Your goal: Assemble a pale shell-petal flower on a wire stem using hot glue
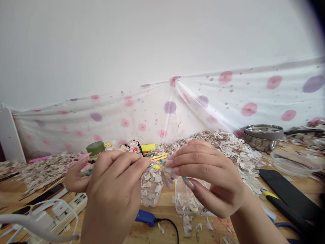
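My left hand is closed in a pinch around a thin stick-like tool whose tip points right. My right hand is closed too, its fingertips pinching a small pale, petal-like flower piece that the tool's tip touches. Both hands hover over two clear plastic boxes holding white shell-like flakes. Behind my left hand another person's hand rests near a green-capped bottle.
Heaps of pale flakes cover the wooden table. A blue glue gun with black cord lies in front. A white power strip and cables sit left, a metal pan, clear dish and dark tools right. Coloured pens lie behind.
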Motion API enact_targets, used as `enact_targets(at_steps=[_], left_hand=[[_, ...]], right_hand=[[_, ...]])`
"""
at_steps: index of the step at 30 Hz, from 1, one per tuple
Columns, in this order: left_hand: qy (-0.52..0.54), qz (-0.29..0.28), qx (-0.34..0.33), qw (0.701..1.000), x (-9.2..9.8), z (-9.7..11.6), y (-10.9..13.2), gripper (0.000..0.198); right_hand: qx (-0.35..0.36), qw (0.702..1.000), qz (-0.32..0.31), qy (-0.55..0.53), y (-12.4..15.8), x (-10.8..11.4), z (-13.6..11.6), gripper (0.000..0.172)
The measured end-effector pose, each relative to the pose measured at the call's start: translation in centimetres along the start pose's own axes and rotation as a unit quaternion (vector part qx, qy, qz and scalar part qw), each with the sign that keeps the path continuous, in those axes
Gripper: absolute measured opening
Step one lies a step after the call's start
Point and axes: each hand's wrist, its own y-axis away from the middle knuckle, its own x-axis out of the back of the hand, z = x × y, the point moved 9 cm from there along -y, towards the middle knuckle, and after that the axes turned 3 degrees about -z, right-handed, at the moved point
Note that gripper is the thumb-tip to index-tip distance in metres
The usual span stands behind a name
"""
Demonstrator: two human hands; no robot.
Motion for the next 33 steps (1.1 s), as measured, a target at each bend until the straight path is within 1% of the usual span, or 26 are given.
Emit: enact_targets(at_steps=[3, 6, 12, 14, 18, 22, 25, 29, 33], left_hand=[[0.000, -0.009, -0.006, 1.000, -0.2, 0.1, 0.0, 0.033], [0.005, 0.003, -0.009, 1.000, -0.1, 0.2, 0.0, 0.033], [0.010, 0.007, -0.010, 1.000, 0.1, 0.5, -0.1, 0.033], [0.015, 0.017, -0.015, 1.000, 0.3, 0.7, -0.2, 0.033], [0.011, 0.016, -0.010, 1.000, 0.3, 0.9, -0.3, 0.034], [0.015, 0.025, -0.009, 1.000, 0.5, 1.1, -0.3, 0.036], [0.017, 0.012, -0.016, 1.000, 0.3, 1.2, -0.4, 0.036], [0.021, 0.012, -0.014, 1.000, 0.2, 1.0, -0.4, 0.035], [0.019, 0.012, -0.018, 1.000, 0.3, 1.1, -0.3, 0.035]], right_hand=[[-0.007, 0.999, 0.028, -0.028, 0.1, 0.5, 0.1, 0.029], [-0.011, 0.998, 0.054, -0.043, 0.0, 1.2, 0.1, 0.030], [-0.018, 0.999, 0.041, -0.016, 0.0, 1.2, 0.3, 0.029], [-0.022, 0.999, 0.042, -0.014, 0.1, 1.1, 0.4, 0.030], [-0.028, 0.999, 0.043, -0.015, 0.2, 1.1, 0.3, 0.030], [-0.034, 0.997, 0.062, -0.040, 0.3, 1.5, 0.2, 0.028], [-0.045, 0.995, 0.074, -0.051, 0.3, 1.7, 0.2, 0.028], [-0.050, 0.995, 0.066, -0.054, 0.7, 1.4, 0.2, 0.034], [-0.070, 0.992, 0.086, -0.067, 1.4, 1.2, 0.8, 0.040]])
